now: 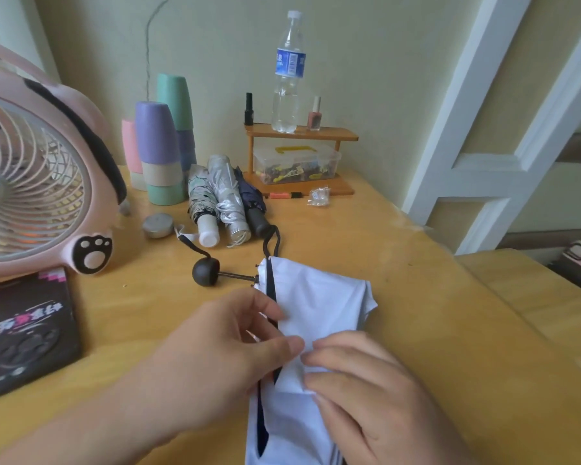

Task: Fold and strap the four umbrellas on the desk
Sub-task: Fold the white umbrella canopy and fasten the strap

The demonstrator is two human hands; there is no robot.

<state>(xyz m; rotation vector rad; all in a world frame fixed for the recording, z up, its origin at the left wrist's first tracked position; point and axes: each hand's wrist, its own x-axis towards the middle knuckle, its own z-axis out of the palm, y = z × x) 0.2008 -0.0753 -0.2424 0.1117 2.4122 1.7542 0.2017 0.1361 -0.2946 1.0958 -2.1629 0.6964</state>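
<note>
- The white umbrella [319,307] lies on the desk [416,297] right in front of the person, its cloth loose and unrolled, its black knob handle [206,271] pointing left on a thin bare rod.
- The left hand [222,350] pinches the cloth at the dark-trimmed edge between thumb and forefinger.
- The right hand [366,391] has its fingers curled on a fold of the same cloth, its fingertips nearly meeting the left thumb.
- Three folded umbrellas sit side by side further back: a patterned umbrella [198,196], a silver umbrella [227,189] and a dark umbrella [250,196].
- The black strap [270,243] of the dark one reaches the far edge of the white cloth (touching or just over it, hard to tell).
- A pink fan [31,182] and a black phone [27,330] crowd the left side, near the knob.
- Behind stand stacked cups [161,146], a round tin [158,225] and a wooden shelf [299,132] with a water bottle [287,72] on it and a plastic box [296,162] beneath.
</note>
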